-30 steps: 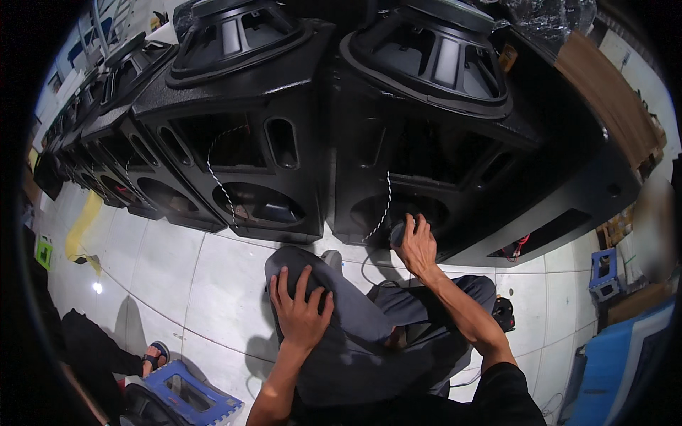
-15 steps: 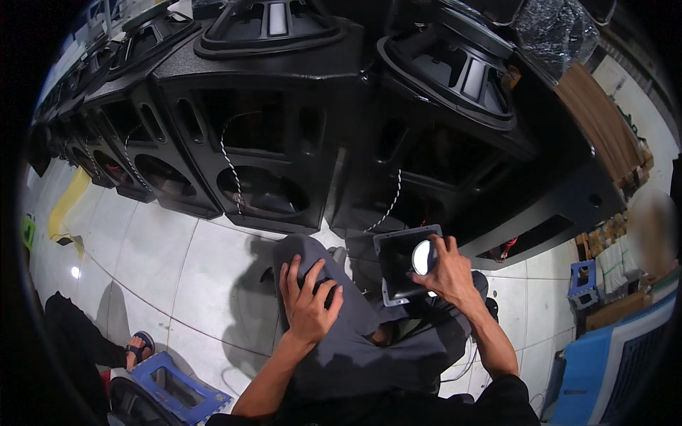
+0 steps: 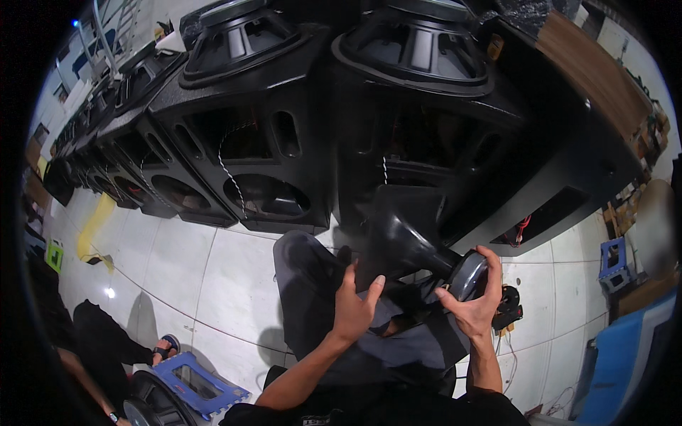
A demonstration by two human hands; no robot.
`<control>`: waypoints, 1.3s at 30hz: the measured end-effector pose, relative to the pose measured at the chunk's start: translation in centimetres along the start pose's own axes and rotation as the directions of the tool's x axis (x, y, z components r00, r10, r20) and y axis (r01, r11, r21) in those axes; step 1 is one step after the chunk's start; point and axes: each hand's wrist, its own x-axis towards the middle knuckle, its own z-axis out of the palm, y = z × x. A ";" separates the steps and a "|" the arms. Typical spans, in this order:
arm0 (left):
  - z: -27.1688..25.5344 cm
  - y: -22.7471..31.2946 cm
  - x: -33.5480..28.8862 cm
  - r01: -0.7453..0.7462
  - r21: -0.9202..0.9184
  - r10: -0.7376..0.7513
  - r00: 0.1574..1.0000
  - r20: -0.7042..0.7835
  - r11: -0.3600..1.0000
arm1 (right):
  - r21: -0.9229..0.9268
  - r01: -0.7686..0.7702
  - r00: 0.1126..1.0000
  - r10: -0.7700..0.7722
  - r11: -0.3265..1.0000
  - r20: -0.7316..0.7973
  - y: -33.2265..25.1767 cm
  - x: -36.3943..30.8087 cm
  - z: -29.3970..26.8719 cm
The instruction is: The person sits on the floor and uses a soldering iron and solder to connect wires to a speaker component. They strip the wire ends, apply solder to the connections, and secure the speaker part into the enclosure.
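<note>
Loudspeaker workshop, row of open black cabinets (image 3: 315,170), unmounted drivers (image 3: 417,57) on top, dangling wires (image 3: 227,172), white tiled floor (image 3: 222,277)

Head-worn fisheye view, down and forward, close above the lap (image 3: 401,358).

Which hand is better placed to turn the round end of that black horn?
Probably the right hand: it grips the round end, while the left hand is by the wide end of the horn.
</note>
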 end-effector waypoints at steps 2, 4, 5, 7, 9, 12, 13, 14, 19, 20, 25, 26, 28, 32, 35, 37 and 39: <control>0.3 0.3 -0.4 0.069 -0.065 -0.072 0.996 -0.048 0.996 | 0.223 -0.120 0.989 0.137 0.967 -0.061 1.1 -0.6 0.2; 0.7 0.5 -0.5 0.058 -0.038 -0.061 0.993 -0.104 0.998 | 0.445 -0.185 0.967 0.244 0.876 -0.077 2.9 -1.1 0.6; 0.9 1.0 -0.5 0.051 -0.044 -0.054 0.996 -0.074 0.998 | 0.547 -0.208 0.952 0.296 0.811 -0.075 3.6 -1.4 0.7; 2.1 4.2 0.3 0.045 -0.067 -0.046 0.999 -0.008 0.997 | 0.581 -0.280 0.931 0.363 0.764 -0.028 5.1 -2.1 0.7; 3.2 4.2 1.6 -0.170 -0.005 0.170 0.985 -0.013 0.985 | 0.657 -0.368 0.894 0.445 0.658 0.056 6.4 -2.7 1.5; 4.3 4.7 3.4 -0.427 0.048 0.426 0.904 0.028 0.903 | 0.720 -0.427 0.888 0.403 0.547 0.221 8.1 -3.7 2.9; 4.6 5.0 3.9 -0.500 0.055 0.498 0.866 0.048 0.864 | 0.715 -0.467 0.878 0.368 0.521 0.305 8.4 -3.8 3.0; 4.6 4.9 4.6 -0.627 0.118 0.621 0.779 0.091 0.770 | 0.670 -0.448 0.891 0.355 0.592 0.283 8.5 -3.8 3.2; 5.0 6.5 7.0 -0.838 0.079 0.809 0.542 0.229 0.539 | 0.664 -0.450 0.893 0.306 0.597 0.330 8.6 -1.7 4.8; 4.9 6.7 7.3 -0.834 0.089 0.804 0.549 0.228 0.545 | 0.664 -0.442 0.897 0.292 0.603 0.332 8.8 -1.2 5.1; 4.5 7.7 8.7 -0.846 0.139 0.830 0.532 0.168 0.515 | 0.666 -0.420 0.907 0.271 0.616 0.321 8.3 1.1 5.9; 4.4 7.7 8.6 -0.827 0.162 0.814 0.560 0.157 0.538 | 0.671 -0.447 0.895 0.297 0.592 0.334 7.7 1.4 5.6; 4.1 7.5 8.1 -0.786 0.207 0.780 0.612 0.133 0.582 | 0.652 -0.430 0.903 0.282 0.624 0.325 7.8 1.7 5.0; 3.8 6.2 8.4 -0.687 0.120 0.688 0.724 0.040 0.716 | 0.600 -0.403 0.915 0.281 0.691 0.290 7.9 2.2 4.6; 4.1 6.0 9.0 -0.756 0.104 0.756 0.653 0.051 0.646 | 0.564 -0.426 0.904 0.318 0.707 0.284 7.7 1.9 4.3; 4.1 7.0 8.4 -0.742 0.140 0.736 0.669 0.104 0.655 | 0.535 -0.417 0.909 0.321 0.735 0.268 8.2 1.7 4.1; 4.0 7.6 7.2 -0.688 0.125 0.677 0.726 0.120 0.715 | 0.597 -0.406 0.914 0.308 0.692 0.265 8.5 1.7 3.3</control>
